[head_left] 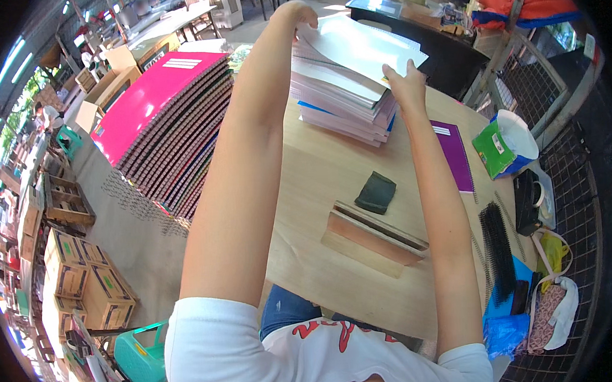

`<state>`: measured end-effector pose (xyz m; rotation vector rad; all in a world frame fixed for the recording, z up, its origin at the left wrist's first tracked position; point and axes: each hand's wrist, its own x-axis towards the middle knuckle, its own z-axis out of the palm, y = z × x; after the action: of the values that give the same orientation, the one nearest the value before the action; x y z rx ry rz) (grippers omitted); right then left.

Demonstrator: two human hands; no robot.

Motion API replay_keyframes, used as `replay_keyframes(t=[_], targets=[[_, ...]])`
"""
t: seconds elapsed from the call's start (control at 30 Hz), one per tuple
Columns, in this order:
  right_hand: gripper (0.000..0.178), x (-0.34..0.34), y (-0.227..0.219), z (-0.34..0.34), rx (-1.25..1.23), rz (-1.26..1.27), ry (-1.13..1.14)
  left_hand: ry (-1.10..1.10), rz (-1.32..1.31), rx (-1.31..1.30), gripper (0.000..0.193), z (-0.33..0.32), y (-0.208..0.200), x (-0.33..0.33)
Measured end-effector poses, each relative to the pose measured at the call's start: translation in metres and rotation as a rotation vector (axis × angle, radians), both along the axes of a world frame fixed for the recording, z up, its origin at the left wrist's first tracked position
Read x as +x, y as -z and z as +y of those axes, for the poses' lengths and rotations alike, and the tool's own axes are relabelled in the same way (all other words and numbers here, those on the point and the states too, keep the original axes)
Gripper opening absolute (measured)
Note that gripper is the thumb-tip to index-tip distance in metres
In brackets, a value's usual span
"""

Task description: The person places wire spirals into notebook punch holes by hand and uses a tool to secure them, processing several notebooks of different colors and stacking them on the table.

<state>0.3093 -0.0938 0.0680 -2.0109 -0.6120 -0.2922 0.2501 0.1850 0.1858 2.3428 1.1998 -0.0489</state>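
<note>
A tall stack of loose paper sheets (346,95) stands at the far side of the table, its layers slightly fanned. My left hand (297,15) reaches over its far left corner, fingers closed on the edge of the upper white sheets (360,43), which bow upward. At the near right edge of those sheets is my right hand (409,87), thumb and finger spread apart against the paper. To the left rises a leaning pile of spiral-bound notebooks (171,122) with a glossy pink cover on top. A purple notebook (451,152) lies partly behind my right forearm.
On the wooden table (307,212) are a dark block (375,192) and an angled wooden piece (377,232). Black binding coils (497,250), a green-and-white packet (501,146) and bags (551,309) line the right side. A green stool (140,359) and cardboard boxes (82,279) stand at left.
</note>
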Motion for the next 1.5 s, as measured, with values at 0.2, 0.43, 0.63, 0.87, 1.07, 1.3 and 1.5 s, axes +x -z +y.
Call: replay_keyframes(t=[0.2,0.43,0.63,0.87,1.07,1.3,1.5], targets=[[0.089,0.012,0.008,-0.006,0.065,0.01,-0.016,0.145,-0.027,0.031,0.068,-0.032,-0.02,0.0],[0.09,-0.002,0.005,-0.006,0.065,-0.019,-0.06,0.188,-0.046,0.007,0.074,-0.022,-0.018,-0.011],[0.09,-0.001,0.007,-0.009,0.04,-0.043,-0.071,0.113,-0.014,0.04,0.078,-0.017,-0.002,-0.004],[0.091,0.001,0.006,-0.012,0.014,-0.048,-0.078,0.19,-0.005,0.066,0.076,-0.025,-0.013,0.0],[0.09,0.003,0.007,-0.01,-0.028,-0.058,-0.074,0.175,-0.03,0.152,0.071,-0.028,-0.007,-0.004],[0.091,0.006,0.007,-0.013,-0.059,-0.064,-0.052,0.199,-0.065,0.096,0.065,-0.03,-0.013,0.005],[0.091,-0.001,0.002,-0.012,-0.065,-0.047,-0.091,0.269,-0.022,0.261,0.067,-0.02,-0.004,0.001]])
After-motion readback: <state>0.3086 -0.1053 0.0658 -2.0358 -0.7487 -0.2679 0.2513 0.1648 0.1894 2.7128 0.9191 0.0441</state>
